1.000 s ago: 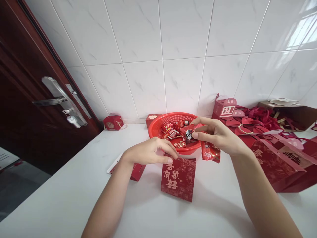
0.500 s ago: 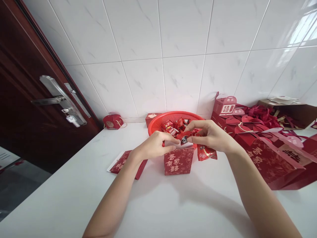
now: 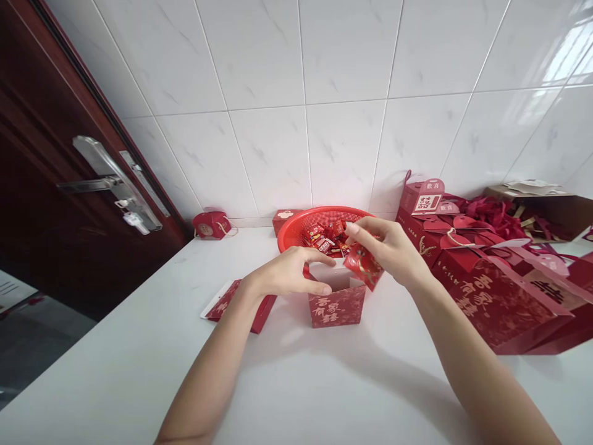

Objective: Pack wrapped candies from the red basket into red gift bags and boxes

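A red paper gift box [image 3: 337, 309] with gold characters stands upright on the white table, its top open. My left hand [image 3: 290, 272] is at the box's left side, thumb by the front rim and fingers by the back, steadying it. In my right hand [image 3: 386, 247] is a red shiny candy packet [image 3: 364, 266], pinched at the box's right rim and tilted. Just behind is a red plastic basket [image 3: 290, 232] holding several wrapped candies [image 3: 319, 238]. How much lies inside the box is hidden.
A flattened red box [image 3: 227, 303] lies left of my work. Several red gift bags [image 3: 504, 303] crowd the right, with a cardboard box [image 3: 567, 213] of red shreds behind. Small red boxes [image 3: 212, 225] stand along the tiled wall. A door with keys is at left.
My right hand has moved away from my left, and the dark-labelled candy between them is gone from view. The red packet has shifted left to the box rim. The box opening shows more.
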### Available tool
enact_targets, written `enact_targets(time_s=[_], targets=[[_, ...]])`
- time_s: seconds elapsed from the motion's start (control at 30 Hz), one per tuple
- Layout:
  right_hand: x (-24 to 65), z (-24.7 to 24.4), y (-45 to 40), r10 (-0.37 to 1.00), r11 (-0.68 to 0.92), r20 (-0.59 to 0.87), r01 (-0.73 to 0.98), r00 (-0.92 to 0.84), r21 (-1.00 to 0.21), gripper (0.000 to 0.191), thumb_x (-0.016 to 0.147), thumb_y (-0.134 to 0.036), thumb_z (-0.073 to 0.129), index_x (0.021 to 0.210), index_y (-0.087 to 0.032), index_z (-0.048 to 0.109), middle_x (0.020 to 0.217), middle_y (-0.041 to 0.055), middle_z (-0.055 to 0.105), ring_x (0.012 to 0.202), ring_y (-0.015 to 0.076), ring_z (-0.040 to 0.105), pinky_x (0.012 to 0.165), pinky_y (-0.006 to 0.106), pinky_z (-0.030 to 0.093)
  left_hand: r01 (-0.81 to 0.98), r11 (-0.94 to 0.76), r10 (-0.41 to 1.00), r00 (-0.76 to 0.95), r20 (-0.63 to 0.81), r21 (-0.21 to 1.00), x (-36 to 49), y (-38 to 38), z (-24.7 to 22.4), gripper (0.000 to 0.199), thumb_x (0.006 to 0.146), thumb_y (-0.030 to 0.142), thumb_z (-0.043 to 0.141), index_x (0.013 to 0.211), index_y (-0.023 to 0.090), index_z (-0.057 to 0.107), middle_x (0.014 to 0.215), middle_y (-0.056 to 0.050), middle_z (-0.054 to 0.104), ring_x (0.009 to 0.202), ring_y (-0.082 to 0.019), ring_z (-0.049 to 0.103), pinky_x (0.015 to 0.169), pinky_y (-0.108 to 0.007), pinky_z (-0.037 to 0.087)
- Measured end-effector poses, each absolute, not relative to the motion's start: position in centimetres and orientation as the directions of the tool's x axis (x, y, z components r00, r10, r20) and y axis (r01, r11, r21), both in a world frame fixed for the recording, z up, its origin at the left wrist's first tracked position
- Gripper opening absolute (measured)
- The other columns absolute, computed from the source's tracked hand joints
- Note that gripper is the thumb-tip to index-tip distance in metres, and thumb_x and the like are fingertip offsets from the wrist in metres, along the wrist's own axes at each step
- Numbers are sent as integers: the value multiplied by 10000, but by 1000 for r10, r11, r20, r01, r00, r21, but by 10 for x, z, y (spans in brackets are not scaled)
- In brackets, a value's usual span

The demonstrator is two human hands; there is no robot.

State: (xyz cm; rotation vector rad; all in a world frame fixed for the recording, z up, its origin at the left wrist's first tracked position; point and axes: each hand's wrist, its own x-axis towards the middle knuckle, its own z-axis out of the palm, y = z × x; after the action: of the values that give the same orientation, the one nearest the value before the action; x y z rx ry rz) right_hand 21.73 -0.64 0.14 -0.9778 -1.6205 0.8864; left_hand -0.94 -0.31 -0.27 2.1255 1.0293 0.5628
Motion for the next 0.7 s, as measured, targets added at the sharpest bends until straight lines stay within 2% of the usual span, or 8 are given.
enact_targets(time_s=[0.07, 0.13, 0.23, 0.3, 0.4, 0.5, 0.6, 0.7], targets=[[215, 1, -5, 946, 321, 318, 47, -57, -946, 376, 823, -575, 696, 809, -200, 661, 713, 20, 642, 577, 139, 549, 488, 259, 390, 500, -440, 807, 585, 83, 746, -10, -2, -4, 478, 692, 344, 846, 1159, 271, 780, 1236, -81, 747, 1125, -314, 702, 819, -356, 593], [211, -1, -5, 960, 280, 281, -83, -2, -956, 278, 806, -487, 686, 817, -211, 661, 758, 21, 663, 624, 154, 585, 512, 261, 421, 506, -441, 811, 578, 88, 742, -10, -1, -4, 476, 686, 347, 850, 1151, 273, 782, 1236, -75, 749, 1130, -313, 702, 832, -355, 593], [202, -7, -6, 955, 295, 291, -205, 51, -933, 152, 765, -358, 673, 744, -214, 629, 767, 15, 654, 658, 152, 592, 559, 261, 458, 523, -439, 817, 571, 82, 731, -9, -2, -3, 472, 685, 339, 853, 1146, 268, 781, 1249, -76, 743, 1148, -314, 694, 866, -366, 585], [193, -13, -9, 939, 344, 332, -228, 90, -911, 145, 770, -332, 686, 731, -219, 605, 782, 8, 646, 668, 145, 588, 593, 263, 478, 525, -434, 809, 584, 62, 732, -8, -3, -2, 457, 702, 321, 838, 1152, 267, 774, 1225, -71, 751, 1097, -303, 711, 857, -373, 584], [181, -22, -11, 903, 430, 420, -191, 93, -882, 154, 814, -355, 699, 797, -217, 633, 786, 4, 645, 697, 144, 590, 662, 277, 504, 517, -424, 796, 605, 33, 744, -7, -4, -1, 461, 710, 309, 830, 1164, 264, 762, 1145, -56, 772, 992, -282, 733, 817, -369, 582], [177, -27, -9, 890, 445, 451, -85, -66, -891, 148, 839, -341, 691, 825, -197, 665, 785, 22, 665, 720, 158, 609, 692, 297, 510, 484, -425, 790, 611, 52, 765, -8, -4, -2, 474, 694, 289, 834, 1160, 247, 763, 1102, -49, 779, 912, -256, 734, 764, -340, 580], [183, -23, -8, 854, 488, 466, 44, -230, -872, 150, 877, -320, 665, 813, -185, 677, 783, 30, 686, 728, 161, 631, 695, 296, 511, 481, -404, 787, 616, 28, 778, -8, -4, -3, 474, 731, 301, 801, 1200, 252, 750, 1145, -51, 769, 810, -223, 725, 703, -325, 573], [196, -12, -10, 799, 568, 504, 136, -328, -812, 166, 893, -313, 659, 808, -175, 694, 763, 20, 696, 673, 139, 619, 640, 267, 495, 523, -379, 797, 604, -18, 763, -9, -3, -2, 526, 739, 335, 805, 1255, 267, 728, 1288, -67, 722, 969, -260, 721, 794, -349, 574]])
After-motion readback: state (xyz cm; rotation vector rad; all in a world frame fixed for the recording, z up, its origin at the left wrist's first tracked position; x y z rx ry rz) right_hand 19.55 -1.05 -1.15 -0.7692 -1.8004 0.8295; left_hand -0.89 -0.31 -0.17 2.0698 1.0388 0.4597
